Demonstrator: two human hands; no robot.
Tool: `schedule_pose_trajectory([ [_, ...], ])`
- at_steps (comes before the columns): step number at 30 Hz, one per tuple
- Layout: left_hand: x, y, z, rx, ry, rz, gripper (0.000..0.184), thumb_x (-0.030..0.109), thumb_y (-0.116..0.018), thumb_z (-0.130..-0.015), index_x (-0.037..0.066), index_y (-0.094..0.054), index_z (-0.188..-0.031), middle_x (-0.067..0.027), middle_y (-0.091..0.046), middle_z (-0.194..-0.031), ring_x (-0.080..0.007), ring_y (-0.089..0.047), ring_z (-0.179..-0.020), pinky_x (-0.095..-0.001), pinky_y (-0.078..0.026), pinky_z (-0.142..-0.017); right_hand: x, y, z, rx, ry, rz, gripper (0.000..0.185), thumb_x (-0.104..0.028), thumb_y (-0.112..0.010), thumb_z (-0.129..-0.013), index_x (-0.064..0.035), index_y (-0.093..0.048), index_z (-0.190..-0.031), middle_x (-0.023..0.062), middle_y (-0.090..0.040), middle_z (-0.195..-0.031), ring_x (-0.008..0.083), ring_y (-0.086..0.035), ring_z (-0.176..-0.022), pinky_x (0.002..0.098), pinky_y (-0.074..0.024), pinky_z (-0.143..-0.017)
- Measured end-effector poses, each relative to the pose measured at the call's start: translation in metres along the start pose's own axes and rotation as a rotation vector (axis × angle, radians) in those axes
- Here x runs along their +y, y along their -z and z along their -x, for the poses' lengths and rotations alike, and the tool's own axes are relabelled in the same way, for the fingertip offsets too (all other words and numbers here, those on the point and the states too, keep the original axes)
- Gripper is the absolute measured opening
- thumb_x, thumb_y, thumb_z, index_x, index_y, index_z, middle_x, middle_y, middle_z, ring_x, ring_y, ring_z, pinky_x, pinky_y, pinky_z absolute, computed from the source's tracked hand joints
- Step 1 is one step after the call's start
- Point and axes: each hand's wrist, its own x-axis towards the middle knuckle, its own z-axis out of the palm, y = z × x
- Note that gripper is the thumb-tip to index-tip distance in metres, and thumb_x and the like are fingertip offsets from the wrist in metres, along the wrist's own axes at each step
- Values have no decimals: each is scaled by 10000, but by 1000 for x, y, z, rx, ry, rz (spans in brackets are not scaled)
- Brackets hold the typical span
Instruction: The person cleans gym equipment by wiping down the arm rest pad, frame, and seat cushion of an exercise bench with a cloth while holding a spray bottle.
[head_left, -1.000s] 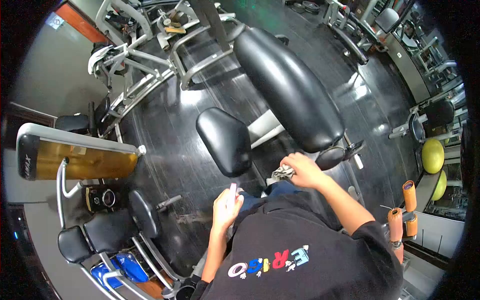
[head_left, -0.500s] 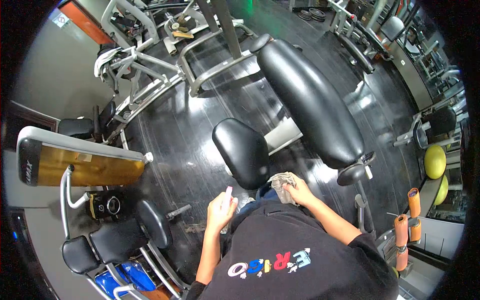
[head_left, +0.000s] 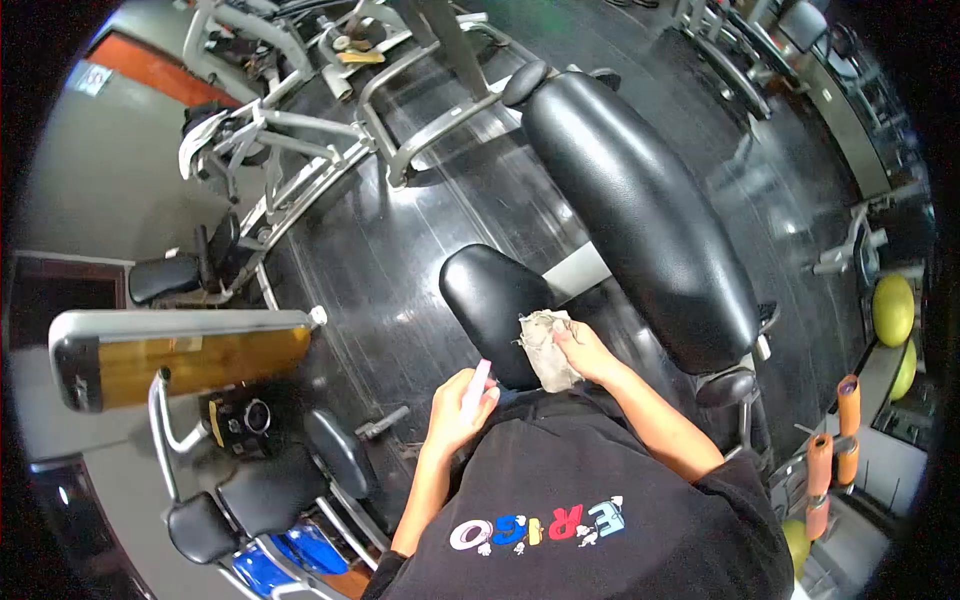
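My left hand is closed around a slim pale pink-and-white object that looks like the head of a spray bottle; its lower part is hidden by the hand. In my right hand is a crumpled beige cloth, pinched by the thumb and fingers. The cloth hangs in front of a black padded seat and covers part of its right side; whether they touch I cannot tell. Beyond the seat lies a long black padded bench, joined to it by a light metal beam.
A machine with a yellow-brown panel stands at the left, with black pads below it. Metal-framed equipment is at the upper left. Orange foam rollers and yellow-green balls are at the right.
My right hand has lifted the cloth up and left, over the seat in view, and the cloth is more spread out. My left hand has moved slightly right. The camera view has shifted.
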Motion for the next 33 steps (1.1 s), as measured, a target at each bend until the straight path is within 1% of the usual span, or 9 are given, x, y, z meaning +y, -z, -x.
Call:
schedule_pose_trajectory([
  [5,7,8,-51,-132,-195,132,206,136,-724,-845,7,-647,-986,-128,-662,-901,-318,-655,-790,-381,-518,-729,-26,-23,-8,54,-69,-191,618,-530,-390,-1066,17,-652,-1189,45,-695,-1048,99,-605,-943,290,-505,-845],
  [9,2,31,-85,-383,-318,124,169,143,-699,-840,14,-625,-919,-122,-617,-850,-260,-619,-766,-370,-489,-725,-20,-55,-28,185,-83,-344,609,-510,-352,-1081,0,-608,-1294,62,-680,-1147,118,-615,-995,290,-509,-865],
  [15,-46,79,-127,-586,-281,139,180,157,-691,-857,10,-640,-949,-123,-616,-837,-287,-626,-767,-379,-500,-734,-50,-129,-44,312,-257,-437,646,-556,-309,-1069,-41,-613,-1312,52,-676,-1142,111,-627,-955,252,-517,-789],
  [17,-60,90,-144,-607,-300,134,185,155,-686,-858,7,-644,-962,-127,-624,-844,-292,-637,-778,-385,-504,-740,-34,-148,-54,278,-283,-397,586,-525,-369,-1066,-55,-584,-1343,44,-668,-1134,121,-619,-976,262,-513,-818],
  [19,-74,103,-155,-749,-244,51,208,160,-691,-852,3,-651,-983,-132,-643,-864,-281,-663,-811,-392,-512,-753,-31,-173,-55,306,-81,-320,497,-307,-614,-1002,-45,-487,-1406,44,-636,-1206,146,-584,-1099,311,-481,-971],
  [25,-104,111,-158,-892,-202,77,238,221,-706,-864,8,-654,-953,-148,-658,-840,-279,-664,-757,-391,-510,-713,0,-199,-33,355,-147,-323,548,-200,-671,-938,-33,-477,-1423,61,-608,-1288,141,-535,-1196,329,-432,-1046],
  [28,-114,107,-160,-843,-104,-5,266,263,-716,-866,10,-661,-930,-165,-666,-818,-260,-662,-731,-378,-505,-701,16,-197,-12,539,-196,-307,470,-84,-576,-883,-7,-547,-1345,51,-628,-1255,140,-561,-1153,321,-444,-1025],
  [31,-122,103,-162,-734,-110,-64,265,271,-716,-871,16,-665,-919,-153,-654,-747,-245,-649,-679,-371,-505,-672,34,-187,8,684,-493,-447,455,-142,-523,-891,0,-575,-1320,43,-634,-1203,143,-572,-1074,314,-457,-963],
  [33,-140,97,-165,-639,-4,-83,250,268,-712,-880,24,-669,-911,-131,-647,-696,-225,-648,-649,-359,-504,-642,48,-189,10,792,-313,-508,423,-147,-524,-891,5,-590,-1279,36,-639,-1136,138,-576,-1009,310,-468,-902],
])
